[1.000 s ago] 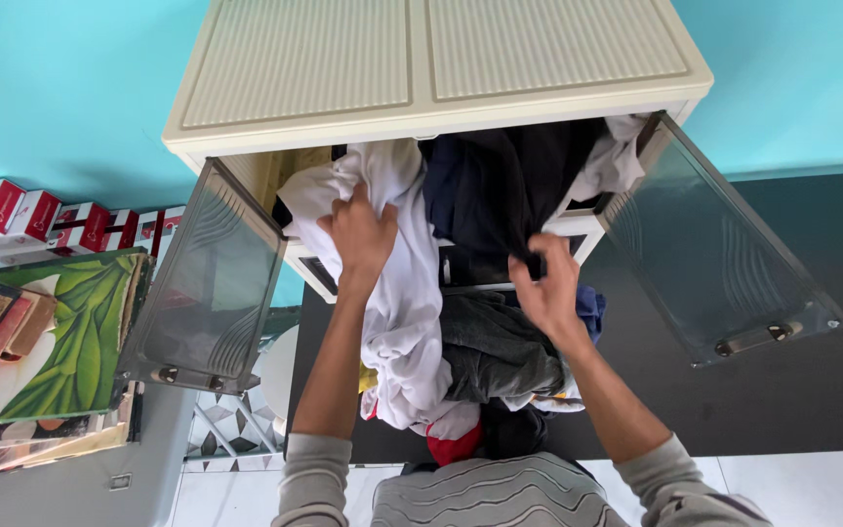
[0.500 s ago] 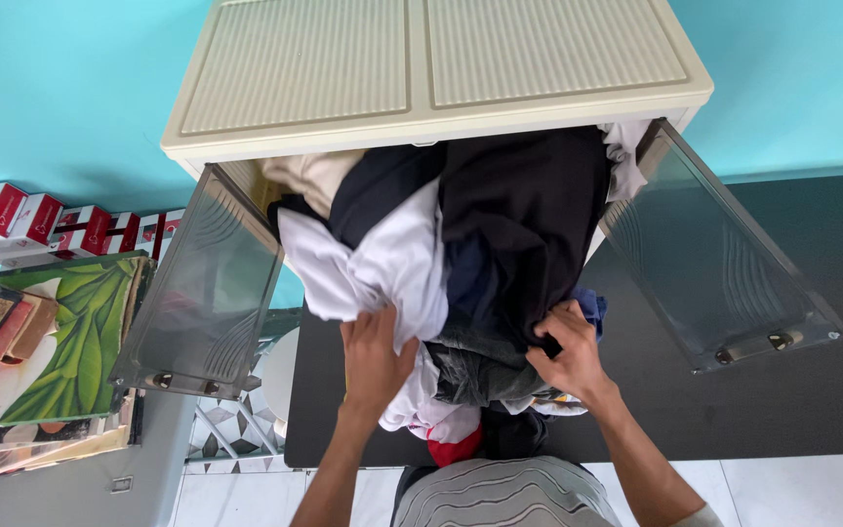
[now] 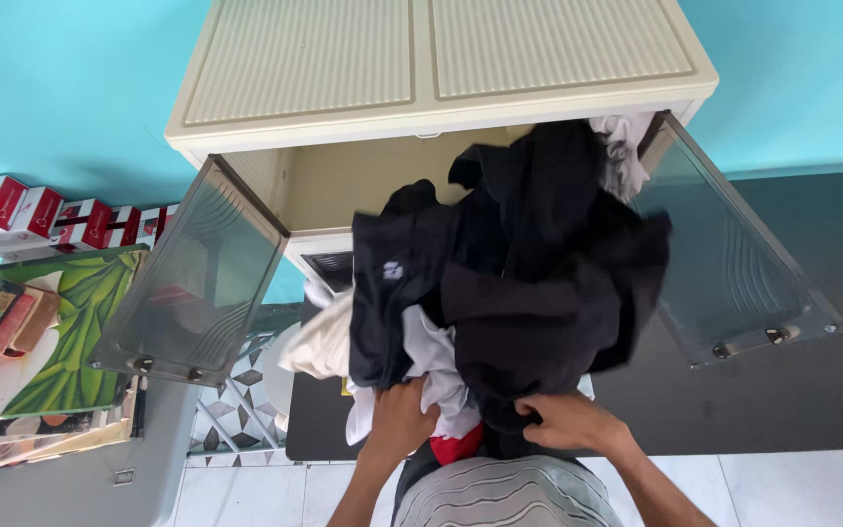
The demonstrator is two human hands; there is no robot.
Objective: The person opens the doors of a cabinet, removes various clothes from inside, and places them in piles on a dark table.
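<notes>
Obs., head view. My left hand [image 3: 400,415] and right hand [image 3: 556,420] are both closed on the near, lower edge of the heap of clothes [image 3: 509,283]. Left fingers are bunched into the white cloth [image 3: 436,376] beside the dark shirt [image 3: 397,283]; right is clenched on the hem of the black garment [image 3: 548,322].

Position of heap: it spills out of the open cabinet [image 3: 431,78], hanging between the two swung-out glass doors [image 3: 197,283], top end at the shelf mouth, bottom end at my hands, just in front of my chest. A red piece [image 3: 456,446] shows between my wrists.

Key relation: the heap lies straight ahead of and above both hands; its long axis runs from the cabinet opening toward me. Hands sit side by side at the same end, near each other, left under the white and dark part, right under the black bulk. Neither is clearly nearer. A pale cloth [image 3: 319,342] sags out at left, ungripped; grey-white fabric [image 3: 626,146] rests at the right door hinge.
</notes>
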